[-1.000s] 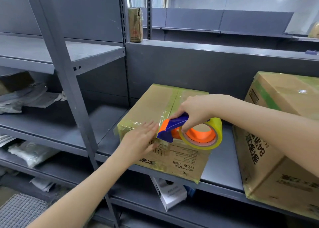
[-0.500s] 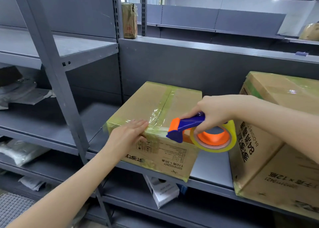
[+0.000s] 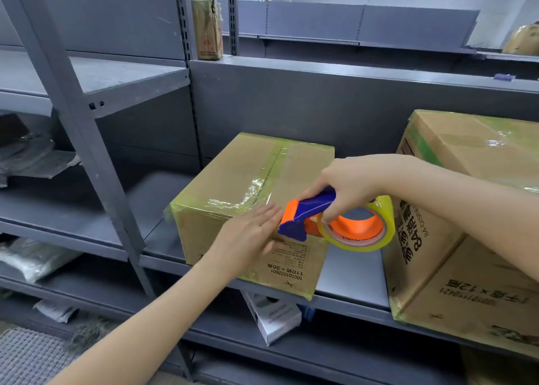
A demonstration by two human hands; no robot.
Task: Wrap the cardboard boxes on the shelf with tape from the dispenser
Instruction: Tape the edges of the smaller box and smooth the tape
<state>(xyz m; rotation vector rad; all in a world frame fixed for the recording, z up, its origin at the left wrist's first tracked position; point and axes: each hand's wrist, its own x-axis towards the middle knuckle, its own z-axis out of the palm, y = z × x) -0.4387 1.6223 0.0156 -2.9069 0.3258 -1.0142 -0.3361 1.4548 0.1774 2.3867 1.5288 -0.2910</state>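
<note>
Grey steel shelving (image 3: 350,274) fills a storeroom, with ceiling lights bright at the back. Your right hand (image 3: 347,183) curls round the blue handle of the tape dispenser (image 3: 309,209), fingers wrapped over it, and holds it at the front upper edge of the cardboard box (image 3: 233,177) on the shelf. The dispenser's orange nose points left from your grip, toward your left hand (image 3: 250,236). Its yellowish tape roll (image 3: 361,243), on an orange core, hangs just below and right of the grip, in front of the box's right front corner. Your left hand lies flat, fingers straight and close together, pressed on the box's front face just left of the nose (whether the fingertips touch it cannot be told). The box sits at an angle to the shelf edge, with shiny tape across its top seam and edges. A larger box (image 3: 466,268), also taped, stands right of your grip, just beside the roll. Below your hands, on the lower shelf, lies a small white box (image 3: 274,317).
</note>
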